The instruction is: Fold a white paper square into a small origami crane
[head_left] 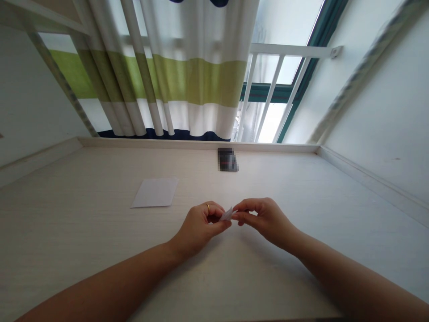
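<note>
A small piece of folded white paper (227,214) is held between my two hands, just above the pale table. My left hand (203,223), with a gold ring on one finger, pinches it from the left between thumb and fingers. From the right, my right hand (263,219) grips the paper's other end with thumb and fingertips. The fingers hide part of the paper, so its full shape cannot be made out. To the left, apart from both hands, a flat white sheet of paper (154,192) lies on the table.
A dark, pixelated object (227,159) lies near the back of the pale wooden table (83,223). A raised edge (187,144) runs along the back and sides. Beyond hang a white and green curtain (201,80) and a window with a white railing (291,50).
</note>
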`<state>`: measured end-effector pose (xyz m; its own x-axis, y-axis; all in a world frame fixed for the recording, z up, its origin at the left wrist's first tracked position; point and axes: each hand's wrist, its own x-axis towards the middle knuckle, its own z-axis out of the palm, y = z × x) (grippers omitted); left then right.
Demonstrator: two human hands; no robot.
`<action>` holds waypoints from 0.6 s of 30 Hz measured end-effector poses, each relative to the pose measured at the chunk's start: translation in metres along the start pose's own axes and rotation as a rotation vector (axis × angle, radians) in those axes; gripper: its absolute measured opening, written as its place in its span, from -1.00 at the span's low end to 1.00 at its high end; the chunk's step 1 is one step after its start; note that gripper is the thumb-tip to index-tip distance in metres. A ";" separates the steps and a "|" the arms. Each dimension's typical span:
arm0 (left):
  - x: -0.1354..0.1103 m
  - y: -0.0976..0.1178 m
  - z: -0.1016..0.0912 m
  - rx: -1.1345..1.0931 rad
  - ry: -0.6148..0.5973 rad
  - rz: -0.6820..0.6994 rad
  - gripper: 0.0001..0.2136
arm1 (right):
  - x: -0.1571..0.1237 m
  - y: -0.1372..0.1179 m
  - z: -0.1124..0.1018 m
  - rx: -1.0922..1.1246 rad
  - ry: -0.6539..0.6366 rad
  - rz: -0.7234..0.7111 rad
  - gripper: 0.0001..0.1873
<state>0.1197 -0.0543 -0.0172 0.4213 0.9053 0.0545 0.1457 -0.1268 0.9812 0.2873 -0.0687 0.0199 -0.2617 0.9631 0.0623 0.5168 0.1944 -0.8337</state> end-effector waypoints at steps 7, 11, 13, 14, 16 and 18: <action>0.000 0.000 0.001 -0.002 0.011 0.012 -0.92 | -0.002 0.000 0.002 -0.097 0.043 -0.067 -0.89; 0.000 0.001 0.001 -0.026 0.006 0.002 -0.92 | -0.002 0.001 0.002 -0.098 0.061 -0.089 -0.90; 0.000 0.001 0.001 -0.038 0.004 -0.008 -0.92 | -0.002 0.001 0.002 -0.086 0.065 -0.093 -0.90; 0.000 0.002 0.001 -0.043 0.001 -0.013 -0.92 | -0.002 0.001 0.002 -0.078 0.065 -0.091 -0.90; 0.000 0.002 0.001 -0.053 -0.010 -0.020 -0.91 | -0.002 0.002 0.002 -0.060 0.061 -0.093 -0.91; 0.000 0.002 0.000 -0.070 -0.024 -0.031 -0.91 | -0.002 0.002 0.001 -0.051 0.053 -0.111 -0.90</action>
<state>0.1203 -0.0545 -0.0155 0.4386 0.8984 0.0204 0.0963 -0.0696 0.9929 0.2881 -0.0704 0.0174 -0.2770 0.9433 0.1831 0.5282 0.3087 -0.7910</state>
